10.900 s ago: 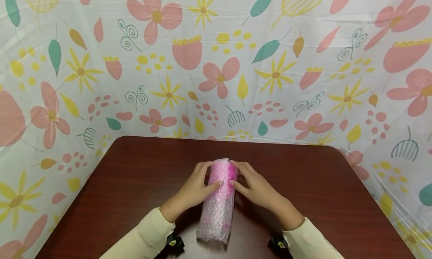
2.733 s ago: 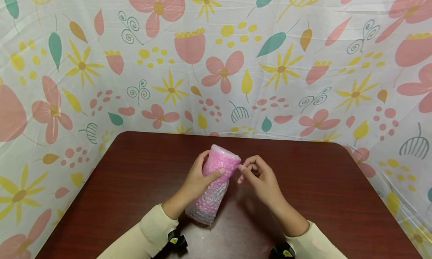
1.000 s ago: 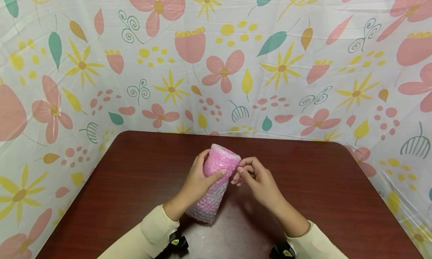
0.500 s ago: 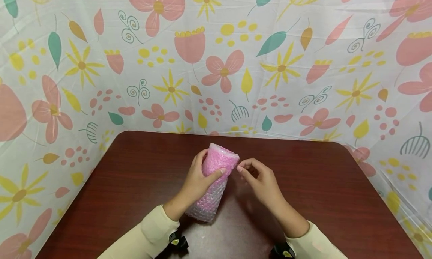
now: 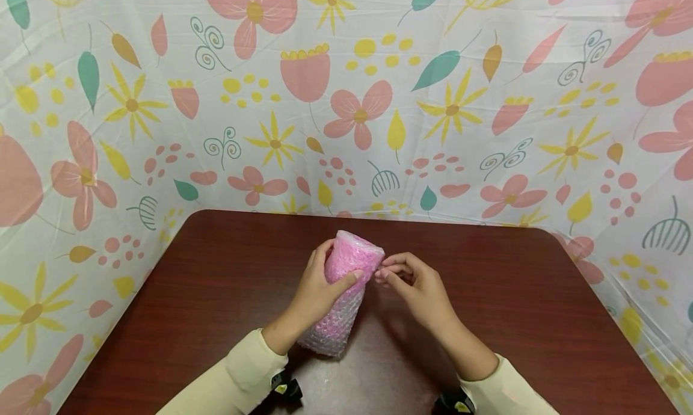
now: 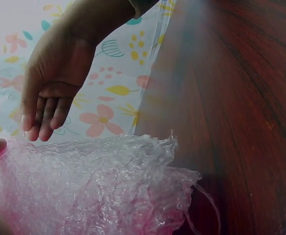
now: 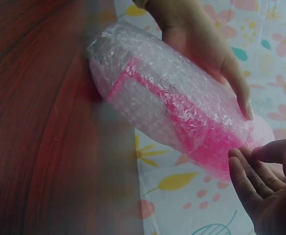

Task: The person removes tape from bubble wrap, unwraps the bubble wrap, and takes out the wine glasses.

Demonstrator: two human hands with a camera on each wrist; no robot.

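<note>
Bundle [image 5: 341, 311] tilts within the grasp of our left hand [image 5: 313, 298], pink end [image 5: 357, 251] above the hold. Our right hand [image 5: 418, 290] is just beside that end; whether it pinches anything, we cannot tell. Pulling there could twist the bundle loose or tear it (thin wrap [image 5: 331, 331], we judge).

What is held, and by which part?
The left hand holds the bubble-wrapped bundle near its upper, pink end; whether the right hand grips it is unclear.
</note>
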